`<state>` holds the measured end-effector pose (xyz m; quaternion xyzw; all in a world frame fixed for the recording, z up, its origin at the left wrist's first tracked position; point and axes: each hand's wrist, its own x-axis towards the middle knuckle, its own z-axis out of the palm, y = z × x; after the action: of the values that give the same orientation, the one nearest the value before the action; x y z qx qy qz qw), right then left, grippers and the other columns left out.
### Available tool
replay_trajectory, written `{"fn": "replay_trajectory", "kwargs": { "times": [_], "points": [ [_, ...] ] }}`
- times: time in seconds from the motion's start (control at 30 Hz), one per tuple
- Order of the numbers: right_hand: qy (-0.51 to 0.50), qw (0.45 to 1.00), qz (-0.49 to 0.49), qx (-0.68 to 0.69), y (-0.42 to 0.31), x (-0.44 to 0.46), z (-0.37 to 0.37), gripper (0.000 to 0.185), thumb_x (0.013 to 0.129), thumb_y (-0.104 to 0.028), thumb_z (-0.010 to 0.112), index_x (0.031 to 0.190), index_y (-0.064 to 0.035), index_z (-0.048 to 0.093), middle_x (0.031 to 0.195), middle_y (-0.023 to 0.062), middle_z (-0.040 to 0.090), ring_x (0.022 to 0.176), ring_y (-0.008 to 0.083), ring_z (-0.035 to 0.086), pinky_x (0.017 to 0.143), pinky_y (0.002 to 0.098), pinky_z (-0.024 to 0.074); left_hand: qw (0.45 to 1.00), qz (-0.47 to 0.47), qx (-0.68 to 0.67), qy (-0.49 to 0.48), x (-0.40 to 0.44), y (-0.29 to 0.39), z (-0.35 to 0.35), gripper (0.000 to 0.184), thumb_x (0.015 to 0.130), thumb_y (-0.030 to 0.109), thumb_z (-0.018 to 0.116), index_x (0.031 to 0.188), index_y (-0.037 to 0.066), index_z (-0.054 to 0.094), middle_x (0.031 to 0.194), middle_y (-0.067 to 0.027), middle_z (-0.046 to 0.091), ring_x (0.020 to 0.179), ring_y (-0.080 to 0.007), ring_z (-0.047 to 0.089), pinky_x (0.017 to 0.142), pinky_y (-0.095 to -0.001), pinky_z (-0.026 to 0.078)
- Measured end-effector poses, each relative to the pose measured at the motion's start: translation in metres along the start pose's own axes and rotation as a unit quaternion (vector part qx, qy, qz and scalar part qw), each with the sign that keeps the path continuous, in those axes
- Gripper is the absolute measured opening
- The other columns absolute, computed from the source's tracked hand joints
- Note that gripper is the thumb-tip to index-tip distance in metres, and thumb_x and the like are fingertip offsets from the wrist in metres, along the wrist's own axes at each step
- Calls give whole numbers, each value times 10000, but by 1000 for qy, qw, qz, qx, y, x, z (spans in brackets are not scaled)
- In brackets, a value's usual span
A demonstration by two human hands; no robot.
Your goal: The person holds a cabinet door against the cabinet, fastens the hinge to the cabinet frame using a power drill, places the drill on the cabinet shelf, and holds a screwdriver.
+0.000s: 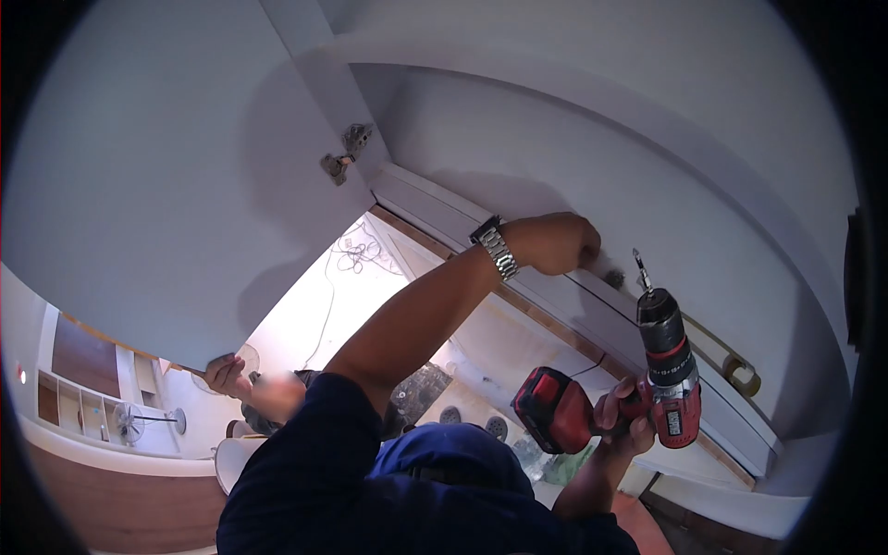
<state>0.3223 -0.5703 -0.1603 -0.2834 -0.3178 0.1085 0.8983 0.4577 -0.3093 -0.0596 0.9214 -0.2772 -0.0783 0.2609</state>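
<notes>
My left hand (560, 243), with a metal watch (498, 248) on the wrist, is closed above the ledge of a pale cabinet (555, 166). What its fingers hold, if anything, is hidden. Just right of it lies a small dark metal item (613, 277), too small to identify. My right hand (624, 416) grips a red and black cordless drill (671, 379), whose bit (641, 266) points up. A large pale door panel (176, 176) stands at the left, with a metal hinge (340, 166) near the cabinet's side.
Another person's hand (224, 374) touches the door's lower edge. A roll of tape (743, 374) rests on the ledge at the right. Cables (359, 252) lie on the floor. A fan (129, 422) and a white shelf unit (72, 407) stand at the lower left.
</notes>
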Motion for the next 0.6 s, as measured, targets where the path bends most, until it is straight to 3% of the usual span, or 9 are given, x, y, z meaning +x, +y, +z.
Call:
{"fn": "replay_trajectory", "kwargs": {
  "times": [0.3, 0.6],
  "points": [
    [37, 999, -22, -11, 20, 4, 15, 541, 863, -188, 629, 1278, 30, 357, 1121, 203, 535, 616, 163, 573, 499, 282, 462, 994, 68, -87, -20, 0, -2, -8, 165, 844, 99, 560, 918, 3, 672, 906, -161, 680, 890, -299, 646, 799, -362, 497],
    [107, 992, -13, -64, 31, 19, 50, 533, 828, -200, 665, 1199, 66, 390, 1062, 193, 564, 586, 161, 580, 509, 293, 495, 988, -10, 40, 150, -45, -33, -20, 162, 886, 44, 527, 982, 6, 651, 975, -168, 628, 946, -329, 599, 849, -397, 468]
  ]
}}
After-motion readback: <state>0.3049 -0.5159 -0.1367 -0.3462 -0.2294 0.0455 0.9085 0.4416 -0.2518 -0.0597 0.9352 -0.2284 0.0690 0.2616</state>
